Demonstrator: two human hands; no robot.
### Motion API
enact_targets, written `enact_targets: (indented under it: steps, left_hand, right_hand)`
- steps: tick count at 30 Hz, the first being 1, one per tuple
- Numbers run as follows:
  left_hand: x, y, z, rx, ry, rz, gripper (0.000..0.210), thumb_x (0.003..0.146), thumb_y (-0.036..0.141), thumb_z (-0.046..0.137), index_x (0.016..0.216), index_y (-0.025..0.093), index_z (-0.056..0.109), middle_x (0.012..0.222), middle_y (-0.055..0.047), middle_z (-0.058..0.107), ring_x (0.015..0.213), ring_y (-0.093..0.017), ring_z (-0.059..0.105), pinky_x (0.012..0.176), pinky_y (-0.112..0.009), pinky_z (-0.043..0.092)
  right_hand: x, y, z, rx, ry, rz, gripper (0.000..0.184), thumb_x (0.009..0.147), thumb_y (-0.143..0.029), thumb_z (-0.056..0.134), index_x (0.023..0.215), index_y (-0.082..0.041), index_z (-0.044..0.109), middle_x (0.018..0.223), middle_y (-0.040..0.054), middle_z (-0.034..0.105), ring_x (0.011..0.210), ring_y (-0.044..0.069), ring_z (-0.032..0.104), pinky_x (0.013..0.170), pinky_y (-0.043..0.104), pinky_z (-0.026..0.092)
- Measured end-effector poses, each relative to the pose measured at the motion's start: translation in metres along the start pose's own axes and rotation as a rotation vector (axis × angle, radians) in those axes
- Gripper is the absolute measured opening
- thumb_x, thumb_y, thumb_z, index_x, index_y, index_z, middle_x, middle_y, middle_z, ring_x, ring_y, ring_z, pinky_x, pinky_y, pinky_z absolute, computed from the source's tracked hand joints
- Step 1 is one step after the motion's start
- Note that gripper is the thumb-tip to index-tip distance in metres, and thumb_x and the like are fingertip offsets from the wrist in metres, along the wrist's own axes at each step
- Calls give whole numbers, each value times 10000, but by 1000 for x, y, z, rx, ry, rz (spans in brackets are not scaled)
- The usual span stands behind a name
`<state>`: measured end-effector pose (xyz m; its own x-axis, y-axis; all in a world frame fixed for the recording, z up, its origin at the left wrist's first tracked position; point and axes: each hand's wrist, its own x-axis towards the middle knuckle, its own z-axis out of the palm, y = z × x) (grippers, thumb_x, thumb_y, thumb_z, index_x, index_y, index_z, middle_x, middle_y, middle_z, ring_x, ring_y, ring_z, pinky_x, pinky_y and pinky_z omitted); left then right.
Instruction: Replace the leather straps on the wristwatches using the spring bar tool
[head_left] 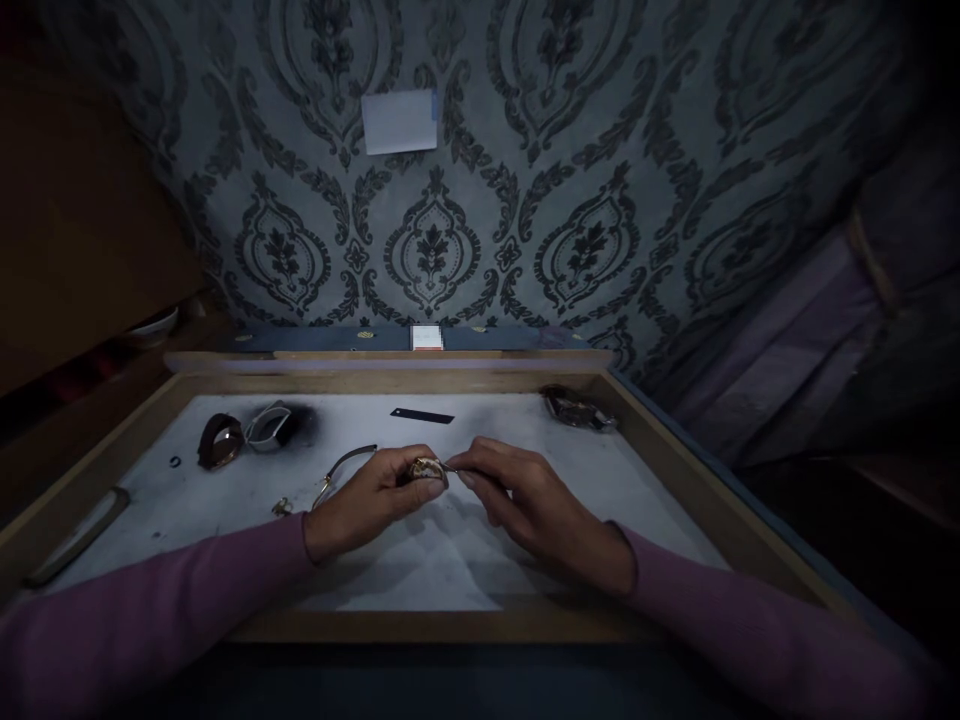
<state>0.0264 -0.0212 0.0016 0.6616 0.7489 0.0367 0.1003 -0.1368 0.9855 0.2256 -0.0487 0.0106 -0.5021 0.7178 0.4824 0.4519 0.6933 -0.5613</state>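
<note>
Head view, left hand [367, 502] pinching metallic watch [427, 469], right hand [529, 492] holding slim tool [451, 468]

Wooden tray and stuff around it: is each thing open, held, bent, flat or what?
wooden tray: open on top
left hand: closed on small watch
small watch: held, can't tell if open
right hand: pinching thin tool
thin tool: held, tip near small watch
black strip: lying flat
brown watch: strap curled
pale watch: strap curled
dark watch: lying in tray
dark band: curved
curtain: gathered
</note>
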Motion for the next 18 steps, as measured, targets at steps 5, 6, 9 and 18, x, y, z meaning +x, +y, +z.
enact_targets:
  steps: [5, 6, 9, 18]
  left_hand:
    - [0, 1, 0, 16, 2, 3, 307, 855, 438, 573, 710, 185, 476, 606, 56, 355, 550, -96, 295, 517, -232, 256]
    - [0, 1, 0, 20, 4, 5, 297, 859, 427, 568, 712, 185, 479, 610, 55, 357, 554, -97, 297, 522, -232, 260]
    - [0, 0, -1, 47, 8, 18, 270, 869, 389, 555, 710, 182, 484, 624, 49, 367, 571, -100, 306, 539, -234, 270]
    - [0, -3, -3, 29, -27, 36, 215, 876, 351, 544, 768, 168, 516, 642, 51, 372, 577, -95, 305, 547, -228, 274]
  right_hand:
    - [0, 0, 0, -22, -3, -7, 191, 964, -149, 456, 996, -175, 642, 769, 28, 609, 665, 133, 569, 628, 257, 462]
    - [0, 1, 0, -22, -6, -8, 192, 962, -146, 457, 998, -175, 643, 774, 31, 612, 674, 136, 572, 628, 257, 463]
    - [0, 2, 0, -11, -8, -14, 189, 951, -127, 467, 996, -170, 646, 784, 34, 613, 698, 141, 574, 635, 259, 466]
    - [0, 0, 1, 1, 13, -27, 182, 948, -124, 477, 986, -163, 652, 766, 27, 598, 686, 141, 559, 633, 258, 455]
